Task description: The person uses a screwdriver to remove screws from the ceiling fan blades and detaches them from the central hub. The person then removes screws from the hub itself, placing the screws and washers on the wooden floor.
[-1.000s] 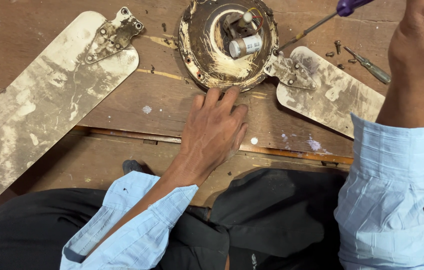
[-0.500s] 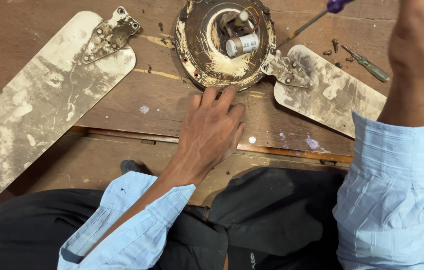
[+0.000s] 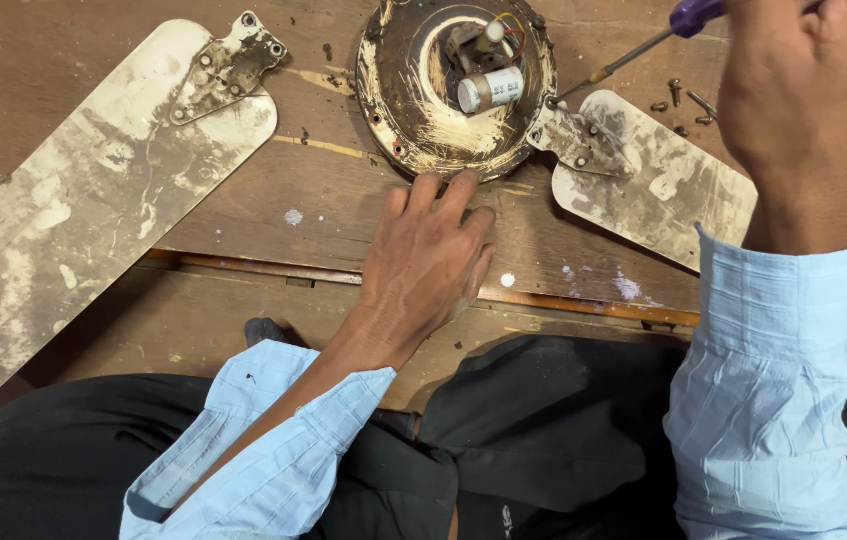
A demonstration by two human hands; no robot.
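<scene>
I see my left hand (image 3: pixel 423 265) flat on the wooden floor (image 3: pixel 243 190), fingers spread, touching the fan motor housing (image 3: pixel 453 90) ahead; my right hand (image 3: pixel 808 110) grips the purple screwdriver (image 3: pixel 643 45), shaft slanting down-left to the housing's right rim.

Round rusty fan motor housing (image 3: pixel 423 110), open side up, flat on wood; white capacitor inside. Purple-handled screwdriver (image 3: pixel 633 52) slanted, tip at housing's right rim by blade bracket.

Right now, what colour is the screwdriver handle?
Purple, on the screwdriver handle in the head view.
</scene>
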